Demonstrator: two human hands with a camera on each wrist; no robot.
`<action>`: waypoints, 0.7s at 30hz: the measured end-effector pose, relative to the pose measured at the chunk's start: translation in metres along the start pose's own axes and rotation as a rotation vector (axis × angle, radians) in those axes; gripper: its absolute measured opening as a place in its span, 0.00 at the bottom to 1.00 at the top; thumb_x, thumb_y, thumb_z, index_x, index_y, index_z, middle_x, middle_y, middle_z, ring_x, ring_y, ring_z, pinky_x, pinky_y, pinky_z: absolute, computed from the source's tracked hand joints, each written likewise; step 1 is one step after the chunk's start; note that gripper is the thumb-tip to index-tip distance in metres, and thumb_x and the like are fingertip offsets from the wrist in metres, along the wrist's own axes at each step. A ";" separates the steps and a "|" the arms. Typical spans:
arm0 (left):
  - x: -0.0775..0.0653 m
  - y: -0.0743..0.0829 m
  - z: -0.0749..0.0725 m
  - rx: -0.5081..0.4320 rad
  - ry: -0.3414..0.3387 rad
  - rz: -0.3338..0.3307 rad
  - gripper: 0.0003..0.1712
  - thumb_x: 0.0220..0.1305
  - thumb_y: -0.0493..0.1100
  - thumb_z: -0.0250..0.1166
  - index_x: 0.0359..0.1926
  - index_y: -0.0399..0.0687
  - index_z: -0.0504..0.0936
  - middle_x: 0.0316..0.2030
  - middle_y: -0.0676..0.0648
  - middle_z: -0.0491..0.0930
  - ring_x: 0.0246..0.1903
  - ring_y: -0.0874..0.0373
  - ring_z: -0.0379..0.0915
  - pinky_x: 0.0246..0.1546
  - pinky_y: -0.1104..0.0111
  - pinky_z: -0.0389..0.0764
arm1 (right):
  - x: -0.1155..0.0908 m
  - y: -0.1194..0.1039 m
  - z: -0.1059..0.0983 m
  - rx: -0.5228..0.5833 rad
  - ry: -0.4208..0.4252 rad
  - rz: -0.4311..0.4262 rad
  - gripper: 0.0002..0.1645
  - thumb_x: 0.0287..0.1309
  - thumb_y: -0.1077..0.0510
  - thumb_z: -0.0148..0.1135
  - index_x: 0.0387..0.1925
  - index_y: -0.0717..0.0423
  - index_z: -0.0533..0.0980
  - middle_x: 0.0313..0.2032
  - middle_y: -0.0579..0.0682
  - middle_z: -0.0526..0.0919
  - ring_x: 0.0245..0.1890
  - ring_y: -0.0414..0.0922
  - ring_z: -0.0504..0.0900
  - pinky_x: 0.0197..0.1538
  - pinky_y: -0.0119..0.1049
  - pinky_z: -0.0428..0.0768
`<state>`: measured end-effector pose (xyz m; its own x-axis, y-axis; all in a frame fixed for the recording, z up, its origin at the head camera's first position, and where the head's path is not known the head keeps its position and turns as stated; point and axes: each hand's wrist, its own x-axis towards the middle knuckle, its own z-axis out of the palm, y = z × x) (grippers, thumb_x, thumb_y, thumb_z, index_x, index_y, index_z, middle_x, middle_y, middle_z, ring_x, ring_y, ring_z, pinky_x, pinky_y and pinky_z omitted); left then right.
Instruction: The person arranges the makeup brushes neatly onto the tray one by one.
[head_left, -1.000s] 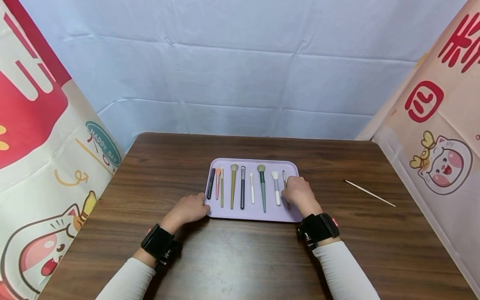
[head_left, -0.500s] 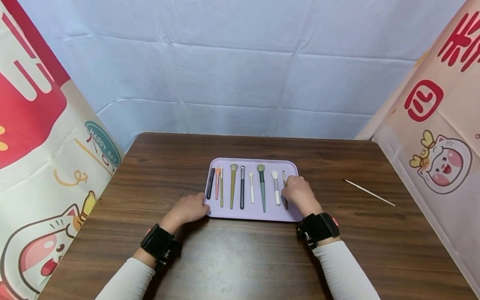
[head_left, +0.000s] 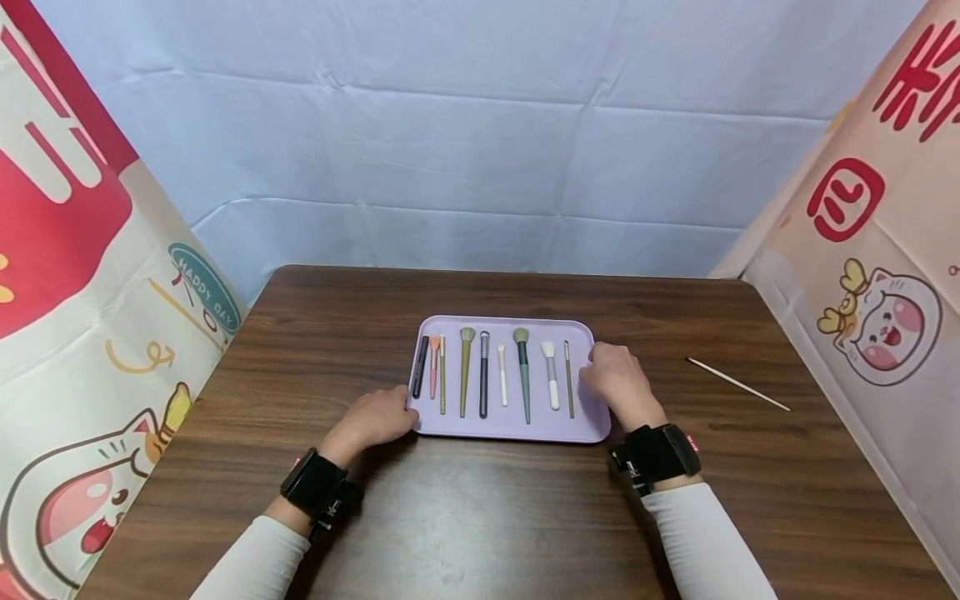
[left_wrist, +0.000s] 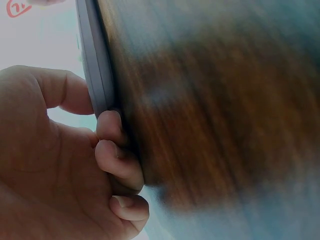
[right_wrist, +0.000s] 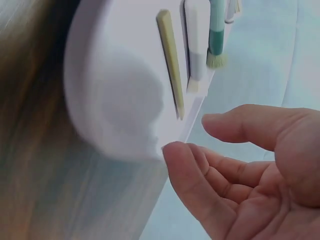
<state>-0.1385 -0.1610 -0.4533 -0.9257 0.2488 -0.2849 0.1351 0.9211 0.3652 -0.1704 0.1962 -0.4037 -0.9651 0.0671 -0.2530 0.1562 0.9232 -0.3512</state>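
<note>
A lilac tray [head_left: 510, 428] holds a row of makeup brushes, laid side by side with their bristles toward the far edge. My left hand [head_left: 380, 416] holds the tray's near left corner; in the left wrist view its curled fingers [left_wrist: 120, 165] meet the rim. Just off the tray's right side is my right hand [head_left: 618, 383], its thumb and index finger apart with nothing between them. Nearest to it on the tray lies a thin olive-handled brush [head_left: 569, 382], beside a white-handled brush [head_left: 552, 379]. A green-handled brush [head_left: 523, 375] comes after those.
A thin pale stick [head_left: 738, 384] lies on the wooden table [head_left: 480, 517] to the right of the tray. Light blue cloth [head_left: 465, 150] hangs behind the table, with printed cloths on both sides.
My right hand has let go of the thin olive-handled brush and moved right, past the tray's right edge. That brush now lies in full view. The left hand has stayed put.
</note>
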 end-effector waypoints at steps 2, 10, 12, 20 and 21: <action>0.000 0.000 0.000 -0.001 -0.001 0.000 0.16 0.65 0.48 0.57 0.43 0.40 0.77 0.32 0.44 0.78 0.30 0.51 0.71 0.36 0.58 0.73 | -0.001 0.004 -0.003 0.010 0.004 0.005 0.19 0.65 0.59 0.55 0.51 0.69 0.75 0.47 0.67 0.81 0.39 0.55 0.80 0.37 0.46 0.79; -0.001 0.001 -0.001 0.012 0.003 -0.001 0.15 0.65 0.48 0.57 0.43 0.40 0.78 0.33 0.43 0.79 0.31 0.51 0.72 0.37 0.57 0.74 | -0.006 0.018 -0.009 -0.023 0.018 -0.003 0.19 0.68 0.57 0.58 0.53 0.67 0.75 0.47 0.65 0.80 0.40 0.56 0.79 0.40 0.48 0.78; -0.002 0.002 -0.002 0.011 0.002 -0.002 0.15 0.66 0.48 0.56 0.43 0.40 0.77 0.33 0.43 0.79 0.31 0.51 0.72 0.38 0.57 0.74 | -0.006 0.022 -0.010 -0.033 0.021 -0.006 0.22 0.68 0.57 0.58 0.56 0.68 0.74 0.52 0.68 0.78 0.44 0.58 0.78 0.44 0.53 0.78; -0.004 0.004 -0.003 0.002 0.002 0.013 0.14 0.66 0.47 0.57 0.43 0.40 0.78 0.32 0.44 0.78 0.30 0.52 0.71 0.36 0.58 0.73 | -0.008 0.038 -0.015 -0.052 0.006 -0.014 0.27 0.68 0.57 0.57 0.62 0.69 0.70 0.61 0.72 0.72 0.54 0.64 0.76 0.53 0.59 0.75; -0.003 0.004 -0.003 0.002 0.003 0.014 0.14 0.66 0.47 0.57 0.43 0.40 0.78 0.32 0.44 0.78 0.30 0.52 0.71 0.36 0.58 0.73 | -0.009 0.040 -0.016 -0.055 0.002 -0.015 0.27 0.68 0.57 0.57 0.63 0.69 0.70 0.61 0.72 0.72 0.55 0.65 0.75 0.53 0.60 0.75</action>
<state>-0.1358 -0.1594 -0.4483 -0.9246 0.2609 -0.2774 0.1489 0.9182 0.3671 -0.1584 0.2389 -0.4008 -0.9678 0.0537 -0.2461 0.1299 0.9434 -0.3052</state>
